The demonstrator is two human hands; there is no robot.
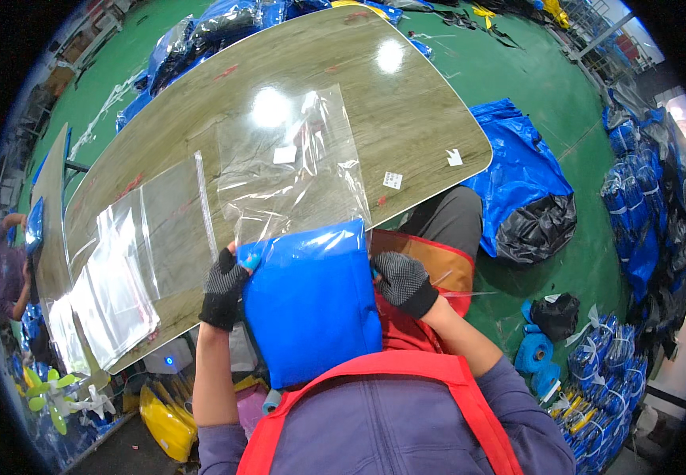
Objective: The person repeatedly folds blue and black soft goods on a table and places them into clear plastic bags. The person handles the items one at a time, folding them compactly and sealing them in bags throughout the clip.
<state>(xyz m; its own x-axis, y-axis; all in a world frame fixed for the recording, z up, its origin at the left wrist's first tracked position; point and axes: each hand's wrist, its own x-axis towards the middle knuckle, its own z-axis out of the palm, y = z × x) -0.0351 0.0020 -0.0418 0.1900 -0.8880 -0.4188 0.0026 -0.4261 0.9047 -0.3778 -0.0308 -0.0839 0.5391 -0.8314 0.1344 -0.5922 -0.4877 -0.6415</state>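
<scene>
A blue folded piece of sheet material (311,305) stands tilted before my lap, between my two hands. The mouth of a clear plastic bag (287,186) overlaps its upper edge, while the rest of the bag spreads over the table. My left hand (228,291), in a black dotted glove with bare fingertips, is closed on the blue piece's upper left corner, at the bag's edge. At the upper right side my right hand (406,283), gloved alike, is closed on the same piece; its fingertips are partly hidden.
The wood-patterned table (414,95) carries flat clear bags (121,269) on the left and small white labels (393,180). A blue and black tarp sack (525,182) lies on the green floor. Tied blue bundles (612,380) stand right; another person (10,265) is far left.
</scene>
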